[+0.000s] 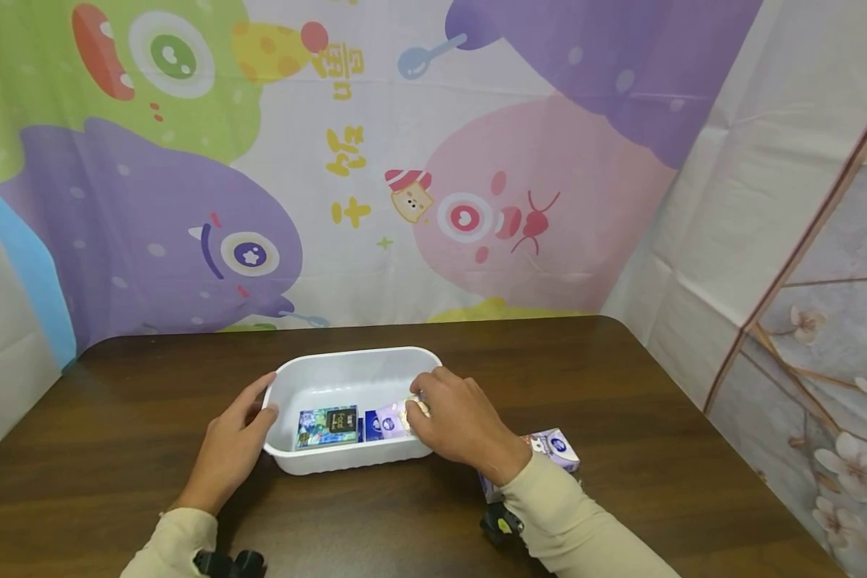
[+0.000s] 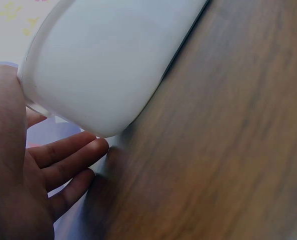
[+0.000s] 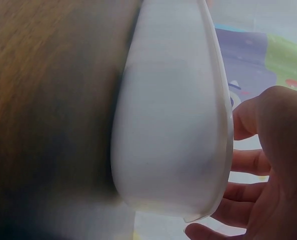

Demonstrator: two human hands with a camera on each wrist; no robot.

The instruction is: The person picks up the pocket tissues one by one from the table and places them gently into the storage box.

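Observation:
A white plastic basin [image 1: 347,460] stands on the table, with a blue-green and black tissue pack [image 1: 328,425] lying in it. Beside that pack is a lavender tissue pack [image 1: 392,419] with a blue mark. My right hand [image 1: 462,417] reaches over the basin's right end and pinches the lavender pack, its fingertips partly covering it. At the left end my left hand [image 1: 234,441] rests against the rim with thumb and forefinger spread. In the left wrist view its fingers [image 2: 71,160] lie fairly straight beside the outer wall.
To the right of the basin, partly behind the right wrist, more pink-purple tissue packs [image 1: 555,449] lie on the brown wooden table [image 1: 368,530]. A cartoon-printed curtain [image 1: 376,265] hangs along the back edge. A floral panel [image 1: 831,385] stands at the right.

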